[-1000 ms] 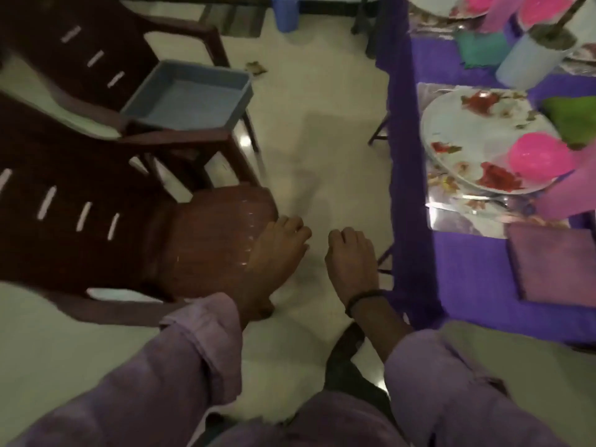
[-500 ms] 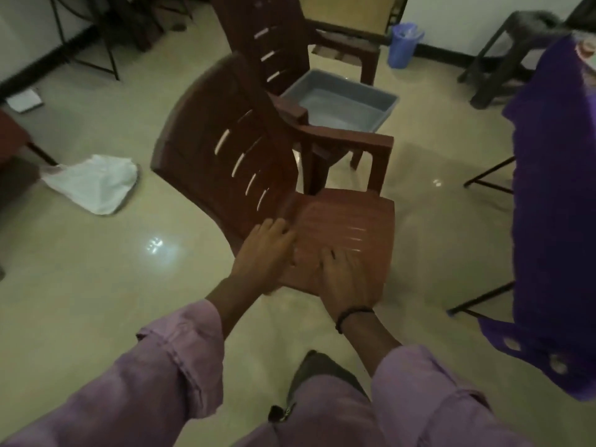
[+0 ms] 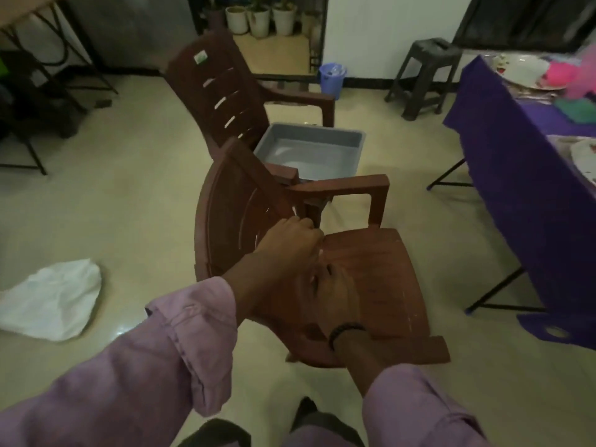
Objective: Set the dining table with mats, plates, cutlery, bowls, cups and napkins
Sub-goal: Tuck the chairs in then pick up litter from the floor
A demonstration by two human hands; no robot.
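A brown plastic armchair (image 3: pixel 371 275) stands right in front of me. My left hand (image 3: pixel 287 243) is curled in a fist at the back of its seat, where the backrest and armrest meet. My right hand (image 3: pixel 329 291), with a black wristband, lies on the seat's left side; blur hides whether it grips. At the right edge is the dining table under a purple cloth (image 3: pixel 516 188). On it are a floral plate (image 3: pixel 522 71), a pink bowl (image 3: pixel 562 74), a green napkin (image 3: pixel 577 109) and part of another plate (image 3: pixel 585 153).
A second brown chair (image 3: pixel 222 91) behind the first holds a grey tub (image 3: pixel 309 150). A blue bin (image 3: pixel 332 77) and a dark stool (image 3: pixel 425 75) stand by the far wall. A white bag (image 3: pixel 54 298) lies on the floor at left. Black table legs (image 3: pixel 493 291) stick out at right.
My view has swung from the table to the chairs. My left hand went from flat on the seat to a fist near the backrest. The right hand stays on the seat.
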